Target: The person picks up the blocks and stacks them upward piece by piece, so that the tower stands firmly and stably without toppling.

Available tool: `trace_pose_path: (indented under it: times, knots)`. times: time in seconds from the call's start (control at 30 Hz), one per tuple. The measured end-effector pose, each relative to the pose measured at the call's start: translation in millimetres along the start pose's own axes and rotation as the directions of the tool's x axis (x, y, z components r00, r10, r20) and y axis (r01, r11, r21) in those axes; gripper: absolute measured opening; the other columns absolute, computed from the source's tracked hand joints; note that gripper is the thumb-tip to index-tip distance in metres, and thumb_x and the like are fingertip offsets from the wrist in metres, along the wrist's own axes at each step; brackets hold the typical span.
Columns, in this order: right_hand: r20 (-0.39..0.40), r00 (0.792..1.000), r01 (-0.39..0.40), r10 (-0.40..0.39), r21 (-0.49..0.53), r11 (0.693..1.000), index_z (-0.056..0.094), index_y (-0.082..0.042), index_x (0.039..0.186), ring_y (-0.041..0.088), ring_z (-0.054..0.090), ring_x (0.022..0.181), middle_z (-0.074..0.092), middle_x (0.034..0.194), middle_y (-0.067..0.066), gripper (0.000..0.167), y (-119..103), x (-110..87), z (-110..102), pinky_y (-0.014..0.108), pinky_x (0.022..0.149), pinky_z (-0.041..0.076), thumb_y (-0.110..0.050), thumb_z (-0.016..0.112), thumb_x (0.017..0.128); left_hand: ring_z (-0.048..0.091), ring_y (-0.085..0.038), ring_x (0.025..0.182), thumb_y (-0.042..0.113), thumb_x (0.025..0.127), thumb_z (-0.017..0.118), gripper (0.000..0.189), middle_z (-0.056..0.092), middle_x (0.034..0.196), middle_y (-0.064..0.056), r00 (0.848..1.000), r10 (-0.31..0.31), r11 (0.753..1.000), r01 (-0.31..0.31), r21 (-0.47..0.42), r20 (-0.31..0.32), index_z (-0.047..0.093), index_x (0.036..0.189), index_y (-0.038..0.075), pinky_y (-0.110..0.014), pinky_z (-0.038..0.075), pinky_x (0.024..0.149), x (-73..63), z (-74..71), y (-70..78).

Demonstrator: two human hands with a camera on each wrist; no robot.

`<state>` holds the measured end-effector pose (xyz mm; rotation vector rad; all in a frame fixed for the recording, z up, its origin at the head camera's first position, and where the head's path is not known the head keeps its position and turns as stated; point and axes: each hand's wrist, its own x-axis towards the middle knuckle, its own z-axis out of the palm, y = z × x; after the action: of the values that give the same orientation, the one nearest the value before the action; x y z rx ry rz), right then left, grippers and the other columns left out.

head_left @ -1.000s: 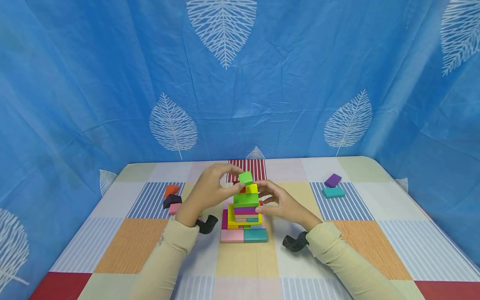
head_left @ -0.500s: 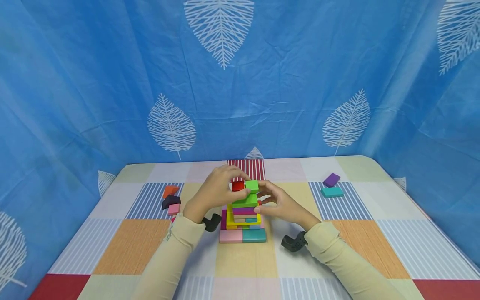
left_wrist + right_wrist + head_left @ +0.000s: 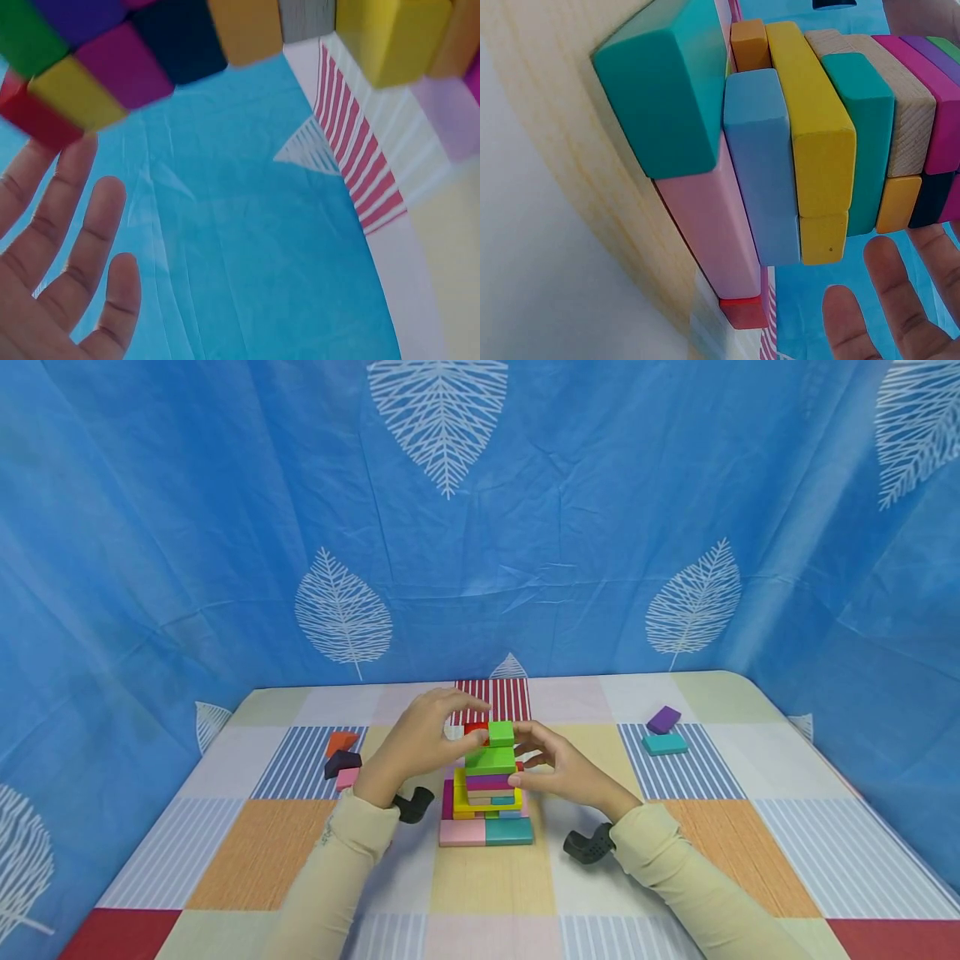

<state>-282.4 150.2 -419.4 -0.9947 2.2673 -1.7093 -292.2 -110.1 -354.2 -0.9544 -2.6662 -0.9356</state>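
Observation:
A tower of coloured wooden blocks (image 3: 490, 762) stands mid-table, with a pink block (image 3: 462, 833) and a teal block (image 3: 509, 832) at its front base. On top sit a small green block (image 3: 501, 733) and, left of it, a red block (image 3: 472, 728). My left hand (image 3: 423, 739) is at the upper left of the tower, its thumb in front of the red block; the left wrist view shows its fingers (image 3: 101, 217) spread, some by a red block. My right hand (image 3: 566, 768) stays by the tower's right side, thumb near its front edge, fingers (image 3: 904, 300) extended behind.
Left on the table lie an orange block (image 3: 341, 742), a black block (image 3: 342, 764) and a pink block (image 3: 347, 778). To the right are a purple block (image 3: 663, 719) and a teal block (image 3: 665, 744). A blue curtain (image 3: 525, 527) surrounds the table's back and sides.
The left hand brought the small green block right and down onto the tower top, let it go, and drew back left. The right hand has stayed beside the tower.

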Motion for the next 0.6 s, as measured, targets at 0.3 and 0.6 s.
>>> trace_pose_path:
  times: [0.3, 0.6]
  knots:
    - [-0.006, 1.000, -0.012, 0.012, -0.003, 1.000, 0.051, 0.004, 0.150, 0.036, 0.062, 0.123, 0.063, 0.136, 0.019, 0.063, -1.2, -0.8, 1.0, 0.058, 0.103, 0.055, -0.015, 0.079, 0.097, 0.066, -0.036, 0.124, 0.013, 0.108, 0.064, 0.030, 0.072, 0.135, -0.014, 0.997, -0.081, 0.988, 0.081, -0.134, 0.007, 0.072, 0.135, 0.003, -0.059, 0.055, 0.106, -27.5, -18.8, -26.6]
    - [-0.008, 1.000, 0.002, -0.002, -0.009, 1.000, 0.051, 0.004, 0.151, 0.035, 0.063, 0.122, 0.064, 0.137, 0.019, 0.063, 1.2, -0.2, 0.0, 0.057, 0.102, 0.057, -0.013, 0.079, 0.096, 0.063, -0.041, 0.124, -0.008, 0.101, 0.056, 0.035, 0.071, 0.134, -0.016, 0.958, -0.195, 0.961, 0.229, -0.154, 0.208, 0.075, 0.128, 0.002, -0.061, 0.054, 0.105, -62.0, -26.3, -58.5]
